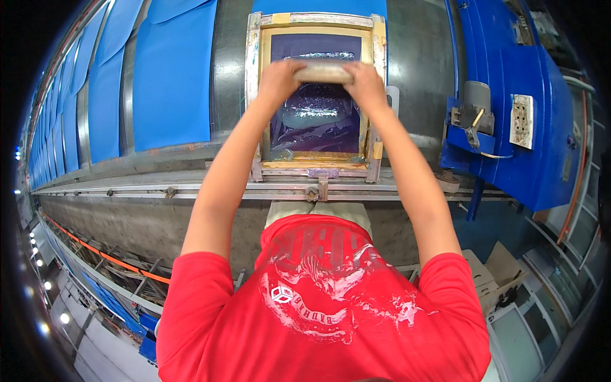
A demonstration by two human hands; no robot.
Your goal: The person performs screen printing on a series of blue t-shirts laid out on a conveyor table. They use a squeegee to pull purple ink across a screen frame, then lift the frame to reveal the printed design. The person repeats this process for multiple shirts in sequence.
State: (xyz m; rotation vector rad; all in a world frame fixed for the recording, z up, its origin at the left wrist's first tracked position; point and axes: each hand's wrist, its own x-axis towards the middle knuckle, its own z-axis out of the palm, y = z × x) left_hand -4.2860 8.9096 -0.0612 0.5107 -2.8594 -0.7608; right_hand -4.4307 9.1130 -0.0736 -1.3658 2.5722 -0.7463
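Observation:
A screen-printing squeegee (324,72) with a pale, wood-like handle lies across the printing screen. My left hand (278,81) grips its left end, and my right hand (367,86) grips its right end. Beneath it, the printing screen (253,95) has a worn, taped frame around a dark purple mesh. Glossy wet ink (312,116) covers part of the mesh on the near side of the squeegee, with streaks lower down. The squeegee's blade is hidden under the handle. A metal clamp (323,189) sits at the frame's near edge, by the rail.
Blue sheets (173,73) lie in a row along the long table to the left. A metal rail (140,190) runs along the table's near edge. At the right stands a blue machine (541,127) with a socket panel (522,121). Open cardboard boxes (493,274) are at the lower right.

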